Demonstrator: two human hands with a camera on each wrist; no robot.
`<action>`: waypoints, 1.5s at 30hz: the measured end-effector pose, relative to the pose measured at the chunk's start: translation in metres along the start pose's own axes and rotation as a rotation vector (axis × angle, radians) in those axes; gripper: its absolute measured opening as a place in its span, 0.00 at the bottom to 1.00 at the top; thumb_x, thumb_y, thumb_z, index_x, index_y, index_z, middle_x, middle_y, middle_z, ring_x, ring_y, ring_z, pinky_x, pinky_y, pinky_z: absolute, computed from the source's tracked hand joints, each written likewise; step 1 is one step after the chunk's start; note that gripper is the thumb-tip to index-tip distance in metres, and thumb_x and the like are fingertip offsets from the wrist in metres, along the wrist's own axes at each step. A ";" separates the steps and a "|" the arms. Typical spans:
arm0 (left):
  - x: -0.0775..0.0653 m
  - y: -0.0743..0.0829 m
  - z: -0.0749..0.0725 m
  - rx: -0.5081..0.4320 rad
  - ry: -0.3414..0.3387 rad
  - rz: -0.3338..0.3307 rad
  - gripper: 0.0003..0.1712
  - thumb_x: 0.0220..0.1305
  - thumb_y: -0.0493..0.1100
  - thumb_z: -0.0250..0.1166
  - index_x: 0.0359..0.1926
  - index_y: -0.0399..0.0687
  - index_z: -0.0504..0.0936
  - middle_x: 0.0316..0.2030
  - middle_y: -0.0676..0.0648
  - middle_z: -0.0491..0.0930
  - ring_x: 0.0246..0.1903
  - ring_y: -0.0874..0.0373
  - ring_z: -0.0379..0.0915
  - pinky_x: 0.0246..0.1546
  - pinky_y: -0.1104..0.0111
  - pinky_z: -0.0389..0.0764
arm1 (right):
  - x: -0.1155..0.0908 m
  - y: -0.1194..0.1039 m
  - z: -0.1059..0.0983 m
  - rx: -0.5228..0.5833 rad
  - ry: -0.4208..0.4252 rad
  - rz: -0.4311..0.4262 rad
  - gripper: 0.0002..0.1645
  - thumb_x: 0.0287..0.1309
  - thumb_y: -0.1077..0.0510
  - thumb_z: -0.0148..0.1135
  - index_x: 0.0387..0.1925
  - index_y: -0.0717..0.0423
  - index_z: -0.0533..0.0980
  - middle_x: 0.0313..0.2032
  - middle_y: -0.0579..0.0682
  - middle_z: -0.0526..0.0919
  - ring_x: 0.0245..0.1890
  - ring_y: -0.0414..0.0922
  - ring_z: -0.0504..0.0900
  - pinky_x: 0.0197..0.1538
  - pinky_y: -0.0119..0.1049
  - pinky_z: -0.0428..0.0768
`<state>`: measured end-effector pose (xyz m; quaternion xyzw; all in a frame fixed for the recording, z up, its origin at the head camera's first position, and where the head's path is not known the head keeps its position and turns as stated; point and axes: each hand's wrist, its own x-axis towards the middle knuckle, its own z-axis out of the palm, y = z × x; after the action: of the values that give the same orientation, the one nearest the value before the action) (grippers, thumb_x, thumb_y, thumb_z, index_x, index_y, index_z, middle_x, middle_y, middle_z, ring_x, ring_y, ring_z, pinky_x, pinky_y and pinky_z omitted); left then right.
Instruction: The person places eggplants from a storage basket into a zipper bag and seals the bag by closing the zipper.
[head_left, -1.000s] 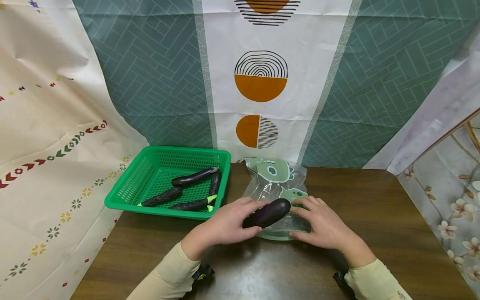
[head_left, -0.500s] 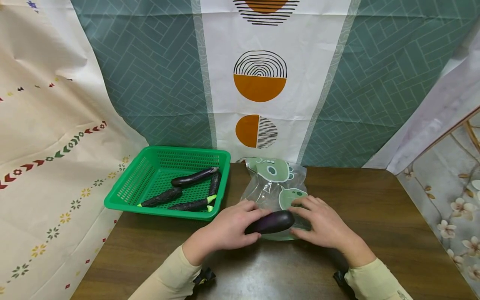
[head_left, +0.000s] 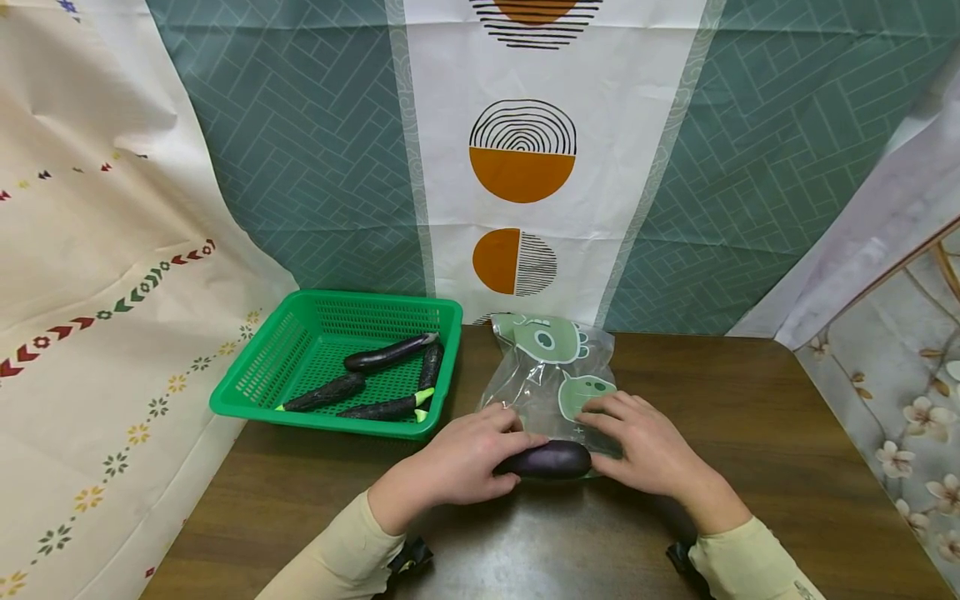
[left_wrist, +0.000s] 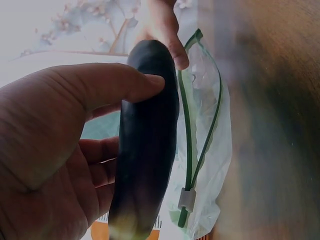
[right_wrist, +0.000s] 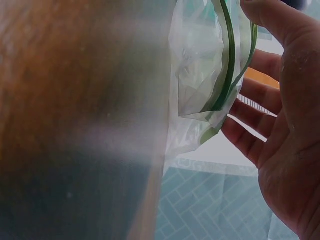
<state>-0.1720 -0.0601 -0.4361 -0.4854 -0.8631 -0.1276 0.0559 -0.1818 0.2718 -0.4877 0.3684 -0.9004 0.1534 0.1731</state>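
Presently, one dark eggplant [head_left: 553, 460], gripped by the left hand [head_left: 470, 458], at the parted mouth of a clear zip bag [head_left: 531, 382]. Right hand [head_left: 639, 446], pinching the bag's upper rim.

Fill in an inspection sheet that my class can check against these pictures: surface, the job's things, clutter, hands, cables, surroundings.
Surface: brown table with wood grain, shiny near the person.
Job's things: dark eggplant by the parted mouth of a clear bag with green prints; its green strips meet near a pale slider. Green basket holds four dark vegetables.
Clutter: nothing seen.
Left hand: holds the eggplant.
Right hand: at the bag's mouth; whether it grips the rim is unclear.
Cables: nothing seen.
Surroundings: teal-and-white backdrop with orange shapes behind; cream patterned sheet on the left, floral sheet on the right.
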 end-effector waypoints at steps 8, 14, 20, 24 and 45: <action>0.000 0.001 -0.001 0.039 -0.037 0.004 0.34 0.65 0.51 0.82 0.71 0.63 0.86 0.47 0.52 0.81 0.48 0.57 0.75 0.43 0.67 0.79 | 0.001 0.000 0.001 0.001 0.021 -0.021 0.28 0.57 0.45 0.84 0.57 0.51 0.90 0.56 0.46 0.87 0.57 0.47 0.83 0.59 0.53 0.83; 0.000 0.003 -0.002 0.083 -0.073 0.013 0.34 0.66 0.52 0.82 0.72 0.65 0.85 0.47 0.52 0.81 0.49 0.57 0.75 0.45 0.68 0.80 | 0.001 0.001 0.002 0.005 0.032 -0.034 0.28 0.58 0.43 0.84 0.56 0.51 0.90 0.55 0.46 0.87 0.55 0.47 0.83 0.58 0.53 0.83; 0.000 0.006 0.001 0.125 -0.069 0.028 0.34 0.64 0.52 0.83 0.71 0.65 0.86 0.46 0.53 0.81 0.49 0.56 0.75 0.47 0.66 0.81 | 0.001 0.001 0.002 0.003 0.047 -0.040 0.27 0.59 0.42 0.84 0.54 0.51 0.91 0.54 0.45 0.87 0.54 0.46 0.84 0.57 0.53 0.84; 0.000 0.008 0.003 0.140 -0.081 0.023 0.34 0.63 0.53 0.83 0.70 0.66 0.86 0.45 0.53 0.80 0.48 0.57 0.74 0.44 0.67 0.80 | 0.001 0.000 0.002 -0.002 0.049 -0.035 0.25 0.59 0.43 0.84 0.54 0.51 0.91 0.53 0.45 0.88 0.55 0.46 0.84 0.57 0.53 0.84; 0.001 0.015 0.009 0.255 -0.079 -0.035 0.34 0.61 0.58 0.83 0.67 0.60 0.87 0.47 0.52 0.81 0.47 0.54 0.77 0.39 0.64 0.83 | 0.001 -0.001 0.002 -0.016 0.093 -0.053 0.21 0.61 0.44 0.83 0.50 0.51 0.92 0.50 0.44 0.88 0.52 0.46 0.84 0.54 0.52 0.85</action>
<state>-0.1592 -0.0494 -0.4424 -0.4640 -0.8821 0.0012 0.0811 -0.1822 0.2701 -0.4893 0.3834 -0.8825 0.1586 0.2216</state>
